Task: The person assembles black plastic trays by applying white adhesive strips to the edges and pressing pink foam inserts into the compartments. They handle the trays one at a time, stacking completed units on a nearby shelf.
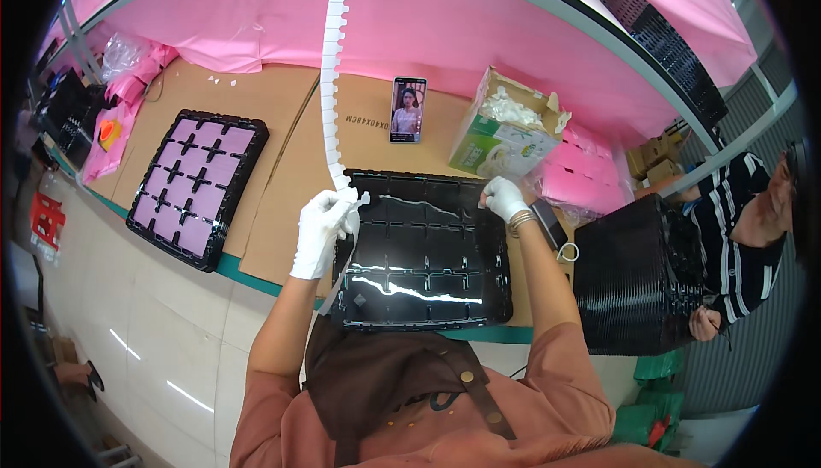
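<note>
A long white strip (332, 66) with notched edges hangs down from above. My left hand (318, 230), in a white glove, pinches its lower end at the far left corner of a black plastic tray (410, 254). The tray is divided into shallow squares and has a glossy surface with bright reflections. My right hand (506, 198), also gloved, is at the tray's far right corner with its fingers curled together. Whatever those fingers hold, if anything, is too small to make out.
On the cardboard-covered table are a second black tray (195, 187) with pink squares, a phone (409, 110), and an open carton (505, 130) of white pieces. Stacked black trays (629, 275) stand at the right, beside another person (744, 220). Pink packs (581, 168) lie behind.
</note>
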A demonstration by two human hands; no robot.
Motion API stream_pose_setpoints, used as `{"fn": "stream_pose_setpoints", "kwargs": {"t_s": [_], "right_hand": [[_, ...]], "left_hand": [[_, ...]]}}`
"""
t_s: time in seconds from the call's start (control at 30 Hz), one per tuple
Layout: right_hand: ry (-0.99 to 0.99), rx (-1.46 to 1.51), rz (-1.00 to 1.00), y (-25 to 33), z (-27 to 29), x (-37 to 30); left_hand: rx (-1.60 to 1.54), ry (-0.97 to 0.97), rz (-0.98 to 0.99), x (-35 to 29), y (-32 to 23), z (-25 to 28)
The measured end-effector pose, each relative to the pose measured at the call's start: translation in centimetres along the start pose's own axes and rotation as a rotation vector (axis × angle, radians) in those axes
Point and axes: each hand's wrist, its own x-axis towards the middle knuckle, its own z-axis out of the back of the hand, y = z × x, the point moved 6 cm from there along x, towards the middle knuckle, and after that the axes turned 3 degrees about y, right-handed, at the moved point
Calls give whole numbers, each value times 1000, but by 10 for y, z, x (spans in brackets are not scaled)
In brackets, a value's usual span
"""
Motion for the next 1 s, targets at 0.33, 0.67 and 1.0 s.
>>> {"fn": "stream_pose_setpoints", "kwargs": {"t_s": [0.33,0.67,1.0], "right_hand": [[-172,219,-153,14,-6,-7],[-347,453,15,70,2,-49],[-116,1371,161,216,-14,-91]], "left_hand": [[12,5,-1,-4,-2,-14],[-124,86,20,-20,-8,-41],[-167,175,-54,-37,-25,-73]]}}
